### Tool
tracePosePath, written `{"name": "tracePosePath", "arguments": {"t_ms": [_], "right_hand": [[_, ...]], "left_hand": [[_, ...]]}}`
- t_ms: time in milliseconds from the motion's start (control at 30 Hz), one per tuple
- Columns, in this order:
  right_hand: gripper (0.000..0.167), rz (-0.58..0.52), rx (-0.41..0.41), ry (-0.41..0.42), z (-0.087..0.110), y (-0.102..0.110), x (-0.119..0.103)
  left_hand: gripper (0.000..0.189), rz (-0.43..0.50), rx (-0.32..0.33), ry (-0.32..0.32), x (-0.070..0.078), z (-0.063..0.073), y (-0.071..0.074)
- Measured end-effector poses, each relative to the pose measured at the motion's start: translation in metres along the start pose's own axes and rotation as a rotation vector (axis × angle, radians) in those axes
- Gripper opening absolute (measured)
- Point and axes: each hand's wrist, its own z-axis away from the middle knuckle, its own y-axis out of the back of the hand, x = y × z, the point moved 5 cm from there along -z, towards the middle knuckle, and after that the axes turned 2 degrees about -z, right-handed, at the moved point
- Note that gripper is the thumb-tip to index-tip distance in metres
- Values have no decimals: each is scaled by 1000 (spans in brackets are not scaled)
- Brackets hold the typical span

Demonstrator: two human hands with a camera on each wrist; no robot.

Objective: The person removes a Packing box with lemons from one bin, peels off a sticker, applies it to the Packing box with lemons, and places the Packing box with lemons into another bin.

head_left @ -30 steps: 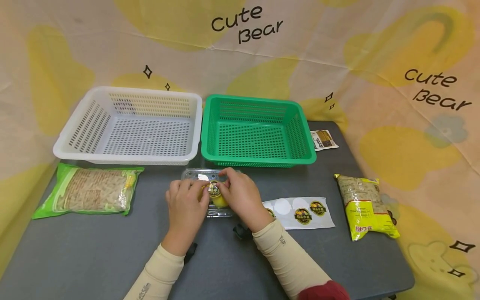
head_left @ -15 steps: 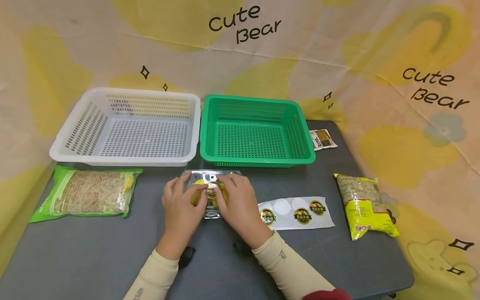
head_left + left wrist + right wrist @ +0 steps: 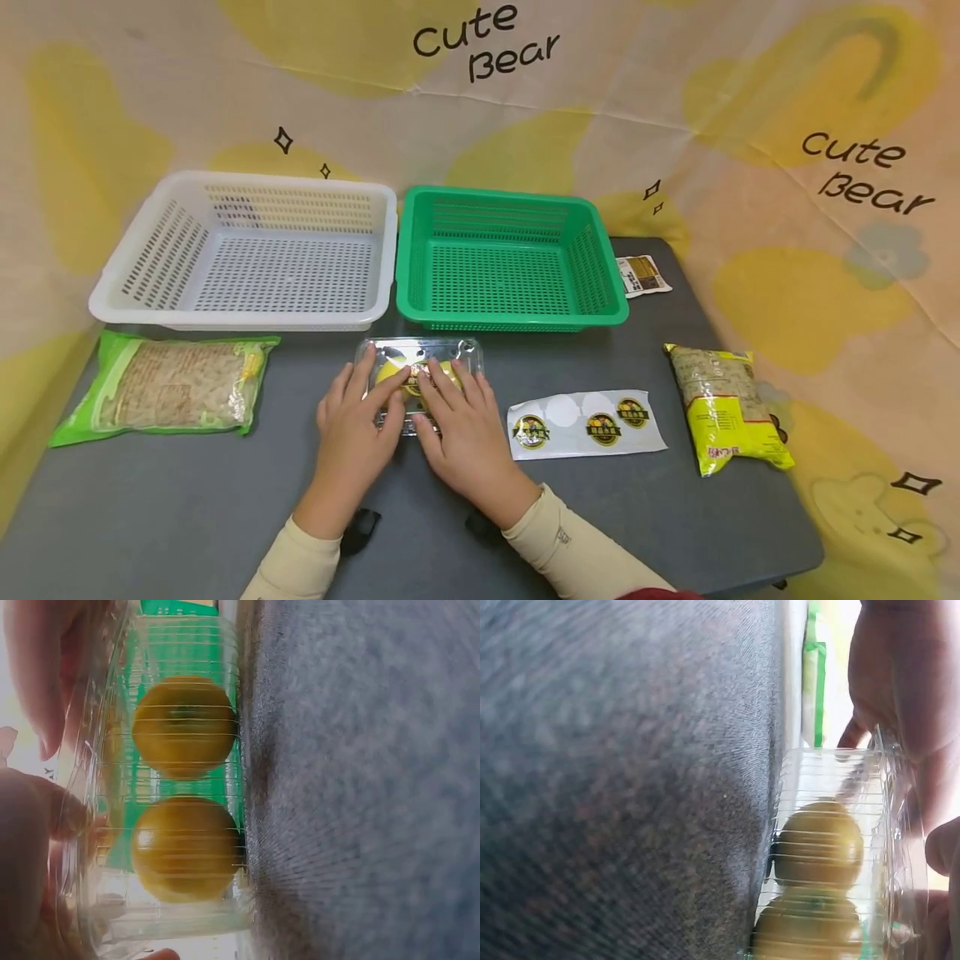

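A clear plastic clamshell box (image 3: 471,353) lies on the grey table, its lid down, with yellow round fruits (image 3: 186,849) inside. On top of the lid is a round black-and-gold sticker (image 3: 413,382), partly covered by fingers. My left hand (image 3: 354,437) rests on the box's left part, its index fingertip at the sticker. My right hand (image 3: 471,437) lies over the right part with its fingers spread and fairly straight, touching lid and sticker. Through the ribbed side in the right wrist view, two fruits (image 3: 821,846) show. Neither hand grips anything.
A white sticker sheet (image 3: 577,447) lies right of the box. Behind stand a white basket (image 3: 232,318) and a green basket (image 3: 517,320). A green-edged bag (image 3: 180,387) is at left, a yellow bag (image 3: 727,412) at right, and a small packet (image 3: 643,276) beside the green basket.
One second ago both hands' fingertips were pinched close together at the sticker. Now the fingers have spread out over the lid, and the sticker lies against it. The sticker sheet is more exposed.
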Motion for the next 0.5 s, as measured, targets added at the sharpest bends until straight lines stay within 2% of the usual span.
{"name": "tracePosePath", "arguments": {"t_ms": [500], "right_hand": [[47, -112, -21, 7, 1, 1, 5]], "left_hand": [[35, 50, -26, 29, -5, 3, -4]]}}
